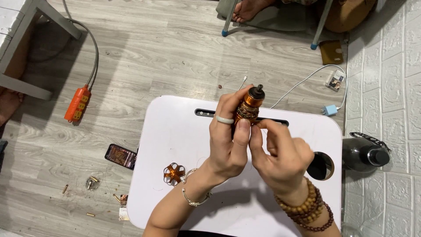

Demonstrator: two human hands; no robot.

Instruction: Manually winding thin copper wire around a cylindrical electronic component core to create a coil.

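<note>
- Far to the left on the grey wood-look floor (166,48), an orange power strip (77,103) lies at the end of a grey cable, beside the legs of a pale piece of furniture
- Lower on the floor, a few small brass bits (90,179) are scattered about, and a phone (120,156) with a reddish patterned back lies just beside the left edge of the table
- A white lap table (175,127) with rounded corners fills the middle, with a dark slot along its far edge and a round cup hole (322,166) near its right edge
- On the table top, just left of the left wrist, rests a small orange flower-shaped coil piece (174,174)
- The left hand (228,140), with a pale ring on one finger and a silver bangle at the wrist, is wrapped around a copper-orange cylindrical part (249,107) with a black cap, holding it upright above the far half of the table
- The right hand (280,156), with brown bead bracelets at the wrist, touches the left; its thumb and forefinger are pinched together just beside the lower end of the cylinder, though what they pinch is too small to tell
- Beyond the table, a white cable (302,83) runs to a small blue plug by the wall
- At the right, a dark bottle (364,154) lies against the white brick-pattern wall
</note>
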